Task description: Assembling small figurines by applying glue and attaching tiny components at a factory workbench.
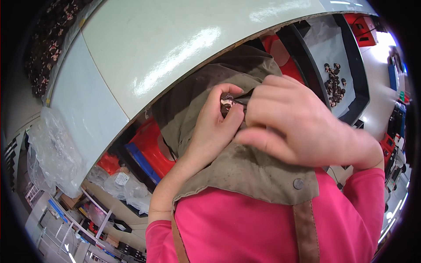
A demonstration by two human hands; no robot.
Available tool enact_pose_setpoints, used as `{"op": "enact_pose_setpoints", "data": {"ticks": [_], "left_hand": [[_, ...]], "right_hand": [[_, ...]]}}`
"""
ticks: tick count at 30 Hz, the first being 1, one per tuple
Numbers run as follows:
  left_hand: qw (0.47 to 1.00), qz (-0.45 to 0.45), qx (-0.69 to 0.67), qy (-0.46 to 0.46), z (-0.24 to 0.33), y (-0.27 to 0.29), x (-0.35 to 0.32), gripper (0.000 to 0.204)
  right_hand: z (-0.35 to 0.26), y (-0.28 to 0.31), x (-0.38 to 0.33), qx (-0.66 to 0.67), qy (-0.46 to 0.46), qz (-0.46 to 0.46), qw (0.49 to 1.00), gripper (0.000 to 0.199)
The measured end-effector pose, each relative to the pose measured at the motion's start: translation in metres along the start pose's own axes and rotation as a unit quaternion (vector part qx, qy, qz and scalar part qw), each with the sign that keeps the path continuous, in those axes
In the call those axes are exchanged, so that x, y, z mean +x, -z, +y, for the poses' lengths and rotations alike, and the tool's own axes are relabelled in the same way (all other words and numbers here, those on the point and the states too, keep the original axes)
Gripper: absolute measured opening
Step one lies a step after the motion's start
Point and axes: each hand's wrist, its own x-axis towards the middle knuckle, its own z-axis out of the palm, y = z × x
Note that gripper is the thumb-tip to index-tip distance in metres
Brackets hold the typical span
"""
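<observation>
Over my lap, my left hand (215,120) grips a small dark brown and pale pink figurine (226,103) between thumb and fingers. My right hand (285,118), slightly blurred, is closed just to the right of it. A thin dark tool (240,103) shows between the right fingers and the figurine, its tip against or very near the piece; most of it is hidden in the fist. Under both hands spreads a brown-green apron (263,175).
A glossy pale table (144,48) curves across the top, with a heap of similar dark pieces (52,52) at far left. At right, a black-rimmed tray (322,39) holds several figurines (334,87). Clear plastic bags (57,149) hang left; a red stool (153,144) stands below.
</observation>
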Motion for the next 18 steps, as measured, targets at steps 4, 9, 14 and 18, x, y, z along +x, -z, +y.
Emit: {"op": "enact_pose_setpoints", "data": {"ticks": [4,9,14,18], "left_hand": [[0.999,0.005,0.053,0.008,-0.004,0.004,0.0,0.027],[0.989,-0.009,0.141,-0.036,-0.011,0.002,0.001,0.027],[0.989,-0.043,0.141,0.033,-0.007,-0.004,-0.002,0.034],[0.986,-0.022,0.164,0.004,-0.001,-0.011,-0.006,0.036]], "right_hand": [[0.001,-0.019,-0.007,-0.049,0.048,0.073,0.995,0.026],[0.008,-0.016,-0.004,-0.003,0.035,0.074,0.997,0.024],[0.019,0.011,0.009,0.026,-0.006,-0.001,1.0,0.022],[0.02,0.026,0.022,0.14,-0.111,-0.072,0.981,0.032]]}}
